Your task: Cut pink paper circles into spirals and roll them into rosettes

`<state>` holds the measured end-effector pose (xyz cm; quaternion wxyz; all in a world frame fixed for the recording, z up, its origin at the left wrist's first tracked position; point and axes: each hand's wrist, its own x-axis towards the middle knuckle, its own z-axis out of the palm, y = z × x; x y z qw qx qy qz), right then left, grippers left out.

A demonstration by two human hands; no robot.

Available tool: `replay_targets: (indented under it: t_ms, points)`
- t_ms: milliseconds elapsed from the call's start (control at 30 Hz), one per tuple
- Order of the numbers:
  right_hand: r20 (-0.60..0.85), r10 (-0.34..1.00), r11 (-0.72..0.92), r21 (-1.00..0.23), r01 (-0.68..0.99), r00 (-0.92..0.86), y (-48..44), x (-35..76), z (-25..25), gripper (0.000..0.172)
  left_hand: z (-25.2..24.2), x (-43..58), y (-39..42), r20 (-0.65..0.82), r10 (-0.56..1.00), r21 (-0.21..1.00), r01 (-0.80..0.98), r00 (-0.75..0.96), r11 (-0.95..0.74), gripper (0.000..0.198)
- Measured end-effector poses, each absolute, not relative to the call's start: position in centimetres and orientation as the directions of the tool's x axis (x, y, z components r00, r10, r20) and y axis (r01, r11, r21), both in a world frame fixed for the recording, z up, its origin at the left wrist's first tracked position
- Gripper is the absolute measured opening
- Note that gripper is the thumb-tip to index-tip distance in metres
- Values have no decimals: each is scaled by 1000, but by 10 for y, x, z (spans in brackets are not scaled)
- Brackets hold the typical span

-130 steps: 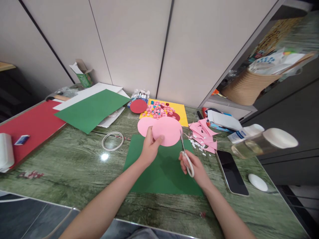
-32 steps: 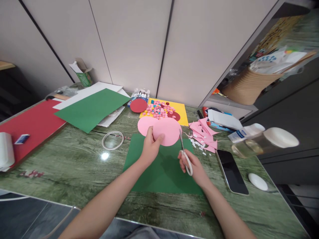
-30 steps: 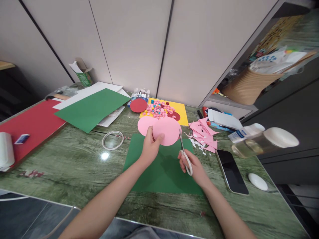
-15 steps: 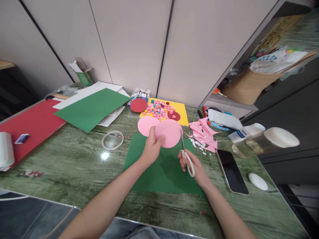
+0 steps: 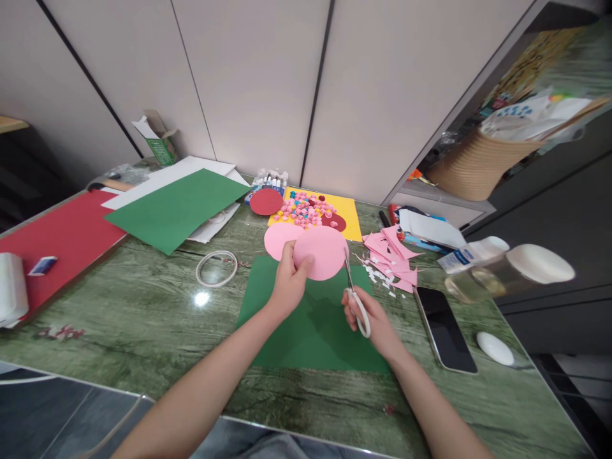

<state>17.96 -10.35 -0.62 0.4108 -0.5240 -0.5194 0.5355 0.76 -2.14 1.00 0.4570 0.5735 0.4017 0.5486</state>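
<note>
Between thumb and fingers, my left hand [image 5: 291, 280] pinches a round pink paper disc [image 5: 320, 253]. My right hand [image 5: 368, 313] is closed round the white handles of a pair of scissors [image 5: 358, 311], whose blades touch the disc's right edge. Below both hands lies a green paper sheet [image 5: 306, 344]. Partly covered by my left hand and the held disc, another pink paper circle [image 5: 280, 240] rests at the sheet's far edge. Pink paper offcuts [image 5: 389, 252] and small white scraps lie to the right of the scissors.
Pink balls cover a yellow sheet [image 5: 352, 220] at the back, beside a red circle [image 5: 266, 202]. A tape roll [image 5: 217, 269] sits left. On the right are a phone [image 5: 444, 328], a clear lidded container [image 5: 478, 280] and a white oval object [image 5: 496, 348]. Green and red sheets lie far left.
The held pink disc and my left hand have shifted slightly left and up. The scissors have moved a little left at the disc's edge.
</note>
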Motion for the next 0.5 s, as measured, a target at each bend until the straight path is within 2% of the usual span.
replay_targets:
  t_ms: [267,500]
  points:
    - [-146,983,-130,-982,135,-112,-103,179,-5,29,11,7,-21,267,962,963,-53,55,-264,26]
    - [-152,981,-137,-982,127,-123,-103,180,-4,32,11,6,-21,247,963,966,-99,108,-237,27]
